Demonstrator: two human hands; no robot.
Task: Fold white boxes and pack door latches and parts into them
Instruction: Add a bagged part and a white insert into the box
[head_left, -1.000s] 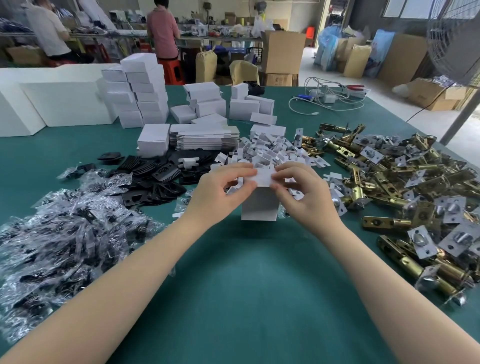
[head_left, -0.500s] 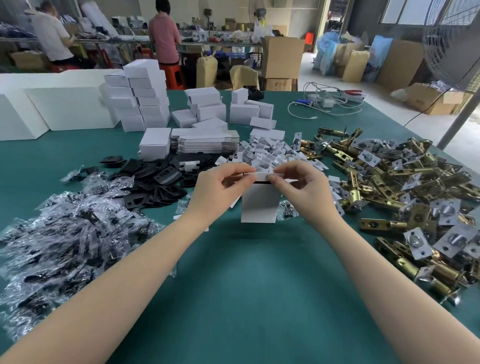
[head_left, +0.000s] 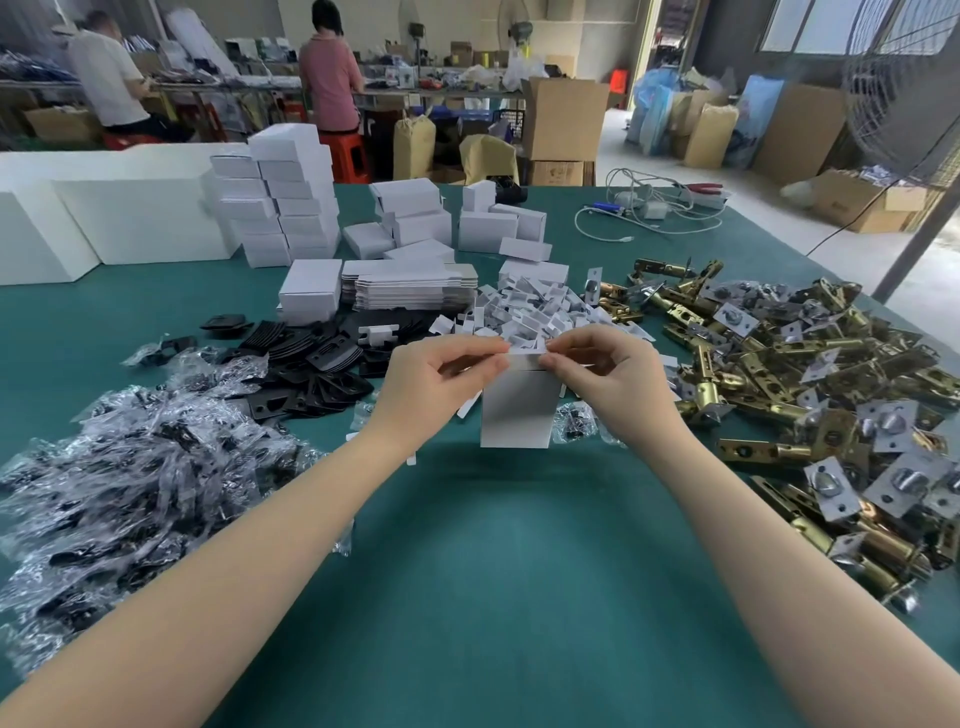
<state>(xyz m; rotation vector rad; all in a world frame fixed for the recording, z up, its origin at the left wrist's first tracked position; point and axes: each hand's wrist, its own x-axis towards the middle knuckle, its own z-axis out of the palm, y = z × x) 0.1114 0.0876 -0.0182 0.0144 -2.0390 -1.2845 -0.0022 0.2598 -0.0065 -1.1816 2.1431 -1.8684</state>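
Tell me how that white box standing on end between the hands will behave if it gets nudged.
The white box stands tall on a narrow end, so it would probably tip rather than slide. It looks like thin folded card, so likely light and easily dented. The left hand and right hand pinch its top flap, which probably steadies it.

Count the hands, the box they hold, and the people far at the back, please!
Hands: 2, left hand and right hand
White box they pinch: 1
People at the back: 2, person in white, person in pink
Total: 5
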